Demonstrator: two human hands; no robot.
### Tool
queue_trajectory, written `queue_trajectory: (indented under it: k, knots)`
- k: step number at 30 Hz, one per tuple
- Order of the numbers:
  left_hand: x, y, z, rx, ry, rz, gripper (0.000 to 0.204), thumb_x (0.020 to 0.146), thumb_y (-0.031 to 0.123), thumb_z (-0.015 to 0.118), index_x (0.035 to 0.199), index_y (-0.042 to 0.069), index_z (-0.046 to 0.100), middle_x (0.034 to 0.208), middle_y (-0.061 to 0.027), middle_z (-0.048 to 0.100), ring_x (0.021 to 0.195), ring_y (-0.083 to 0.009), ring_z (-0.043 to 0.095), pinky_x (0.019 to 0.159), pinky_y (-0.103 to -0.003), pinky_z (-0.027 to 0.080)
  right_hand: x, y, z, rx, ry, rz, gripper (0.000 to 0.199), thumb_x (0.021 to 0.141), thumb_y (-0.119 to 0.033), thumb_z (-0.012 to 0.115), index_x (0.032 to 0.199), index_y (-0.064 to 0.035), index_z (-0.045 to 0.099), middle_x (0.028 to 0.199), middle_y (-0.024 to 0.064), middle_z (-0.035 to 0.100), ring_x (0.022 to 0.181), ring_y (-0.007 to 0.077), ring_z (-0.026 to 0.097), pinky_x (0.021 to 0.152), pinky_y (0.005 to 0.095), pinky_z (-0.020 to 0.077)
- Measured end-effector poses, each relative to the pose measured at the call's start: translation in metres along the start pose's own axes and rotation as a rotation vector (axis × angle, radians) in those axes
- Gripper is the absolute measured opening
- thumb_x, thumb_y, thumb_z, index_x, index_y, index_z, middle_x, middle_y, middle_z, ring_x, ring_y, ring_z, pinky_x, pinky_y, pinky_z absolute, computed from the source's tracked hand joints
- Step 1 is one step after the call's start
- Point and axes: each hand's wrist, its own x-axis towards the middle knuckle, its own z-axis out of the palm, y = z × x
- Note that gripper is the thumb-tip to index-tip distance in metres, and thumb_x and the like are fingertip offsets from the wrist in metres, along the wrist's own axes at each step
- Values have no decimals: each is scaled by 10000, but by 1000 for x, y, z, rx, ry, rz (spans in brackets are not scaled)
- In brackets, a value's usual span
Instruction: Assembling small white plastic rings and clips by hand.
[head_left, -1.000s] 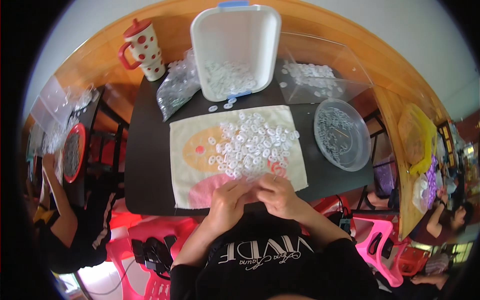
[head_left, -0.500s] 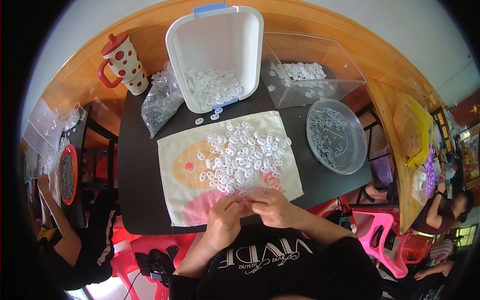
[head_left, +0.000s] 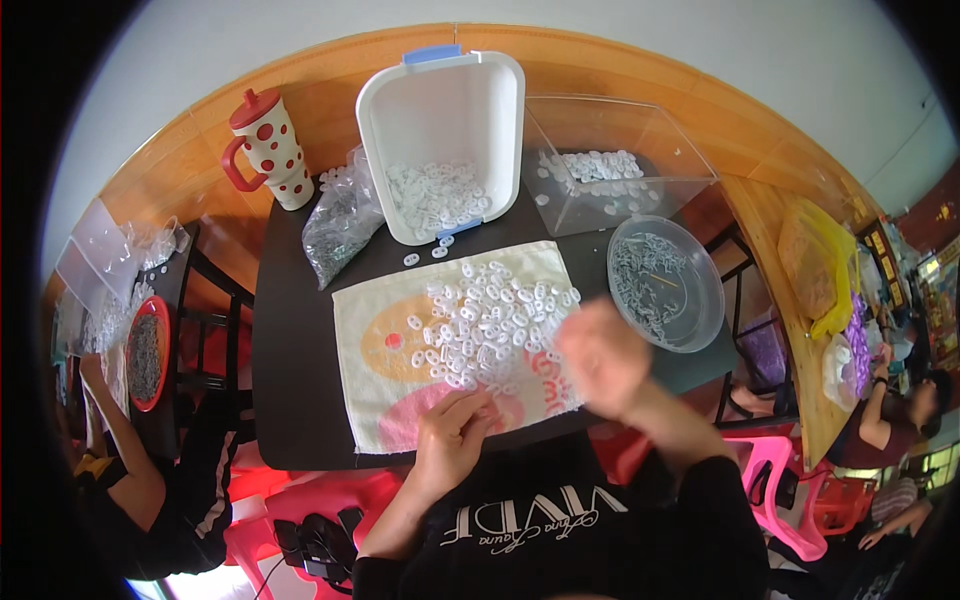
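Observation:
A pale towel (head_left: 350, 310) with orange and pink prints lies on the dark table, bearing a loose heap of small white oval plastic pieces with two holes (head_left: 490, 318). My left hand (head_left: 450, 440) is over the towel's front edge, just below the heap. Its thumb and fingers are pinched together, and whatever is between them is too small to make out. Over the towel's right edge is my right hand (head_left: 605, 360), blurred by motion, so its fingers cannot be read. Beyond it stands a round transparent tub (head_left: 700, 310) of small grey screws.
At the back, a white bin (head_left: 440, 110) holds more white pieces, beside a transparent box (head_left: 600, 215) with others. A bag of screws (head_left: 340, 225) and a dotted tumbler (head_left: 275, 155) stand left. Another person's arm (head_left: 125, 420) reaches near a red tray (head_left: 150, 350).
My right hand has left my left hand and swung right and away from me, toward the screw tub. My left hand stays pinched in about the same place. The whole view has shifted slightly.

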Motion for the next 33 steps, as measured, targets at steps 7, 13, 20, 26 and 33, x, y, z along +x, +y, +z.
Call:
queue_trajectory:
  k: [7,13,20,26,33]
  knots:
    - [1,0,3,104,-33,135,212,804,-86,691,1013,-48,691,896,-132,673,739,-183,667,637,-265,522,97,113,-79,-82,182,506,99,862,14,694,961,16,689,780,23,641,723,84,584,655,239,468]
    - [2,2,3,92,-27,114,195,812,-92,673,1003,-58,687,890,-127,668,723,-184,649,636,-265,511,-6,113,-146,-220,-391,719,82,806,60,635,856,6,671,779,100,660,732,185,638,652,310,490]
    - [5,3,5,82,-49,70,173,820,-82,665,989,-55,693,872,-124,674,718,-174,644,631,-266,502,-75,102,-156,-504,-528,636,177,755,107,635,897,4,654,831,170,663,770,348,654,680,398,509]
    - [-1,16,4,150,1,-12,143,821,-64,672,960,-44,697,853,-119,678,713,-176,650,631,-270,504,-73,111,-141,-674,-773,630,198,711,66,602,884,-25,629,807,207,652,830,399,659,705,484,511]
    - [9,16,2,231,28,79,148,806,-48,697,952,-33,698,845,-126,671,682,-183,647,591,-277,498,-68,102,-133,-750,-898,529,186,703,66,565,877,10,600,964,236,640,974,410,623,852,477,502]
